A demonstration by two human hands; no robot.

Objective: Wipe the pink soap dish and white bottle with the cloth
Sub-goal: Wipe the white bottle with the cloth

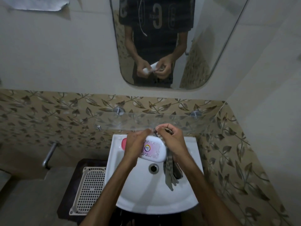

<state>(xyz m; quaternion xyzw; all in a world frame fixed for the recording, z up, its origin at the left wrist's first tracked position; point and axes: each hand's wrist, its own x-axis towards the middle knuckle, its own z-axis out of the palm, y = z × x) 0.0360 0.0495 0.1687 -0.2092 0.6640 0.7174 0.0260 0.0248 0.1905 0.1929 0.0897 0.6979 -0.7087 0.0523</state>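
White bottle w/ pink label is being held lying on its side over the back half of the basin, above and just behind the drain; likely kept over the bowl so drips and grime are falling in, not on the floor. Left hand is gripping the bottle's left end, fingers curling round it, prob. steadying it so the other hand can be rubbing. Right hand is clenching the cloth at the bottle's right end, fingers curled tight on a bunched part near the top; exact contact pt between cloth and bottle is hidden by the knuckles. Rest of cloth, dark and striped, is hanging down from that hand toward the basin's right side, loose tail not touching the drain. Pink soap dish is sitting on the basin's back-left corner, partly hidden behind the left hand, not being handled; judged parked there, state of wiping cannot be told. Step in hand appears to be wiping the bottle. Beyond the basin: glass shelf at the back wall, mirror above it reflecting both hands w/ bottle, a perforated plastic tray lying left of the basin, a metal tap on the left wall.
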